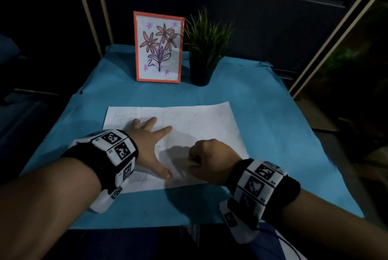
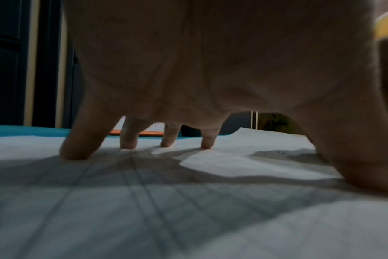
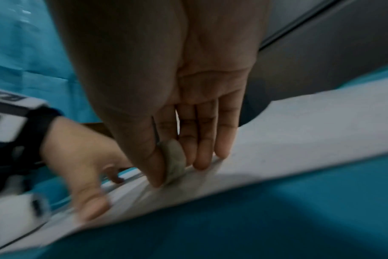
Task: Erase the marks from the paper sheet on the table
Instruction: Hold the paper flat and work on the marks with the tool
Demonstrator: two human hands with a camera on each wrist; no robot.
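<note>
- Two hands on the paper sheet (image 1: 199, 121), flat on the blue-covered desk (image 1: 273, 133).
- Left hand (image 1: 150, 146) spread, fingertips (image 2: 128, 143) pressing the sheet.
- Right hand (image 1: 210, 161) pinching an eraser (image 3: 174, 163) against faint pencil marks (image 2: 131, 184).

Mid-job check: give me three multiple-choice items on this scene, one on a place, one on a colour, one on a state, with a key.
1. Where is the plant?
A. right of the frame
B. on the paper
C. left of the frame

2. What colour is the frame's border?
A. green
B. orange
C. black

3. What is the left hand doing?
A. gripping the frame
B. lifted clear of the paper
C. spread on the paper, fingertips down

Key: 1 A, the head view shows the pot beside the frame's right edge. 2 B, the border is orange. 3 C, the left wrist view shows fingertips pressing the sheet while the right hand pinches the eraser.
</note>
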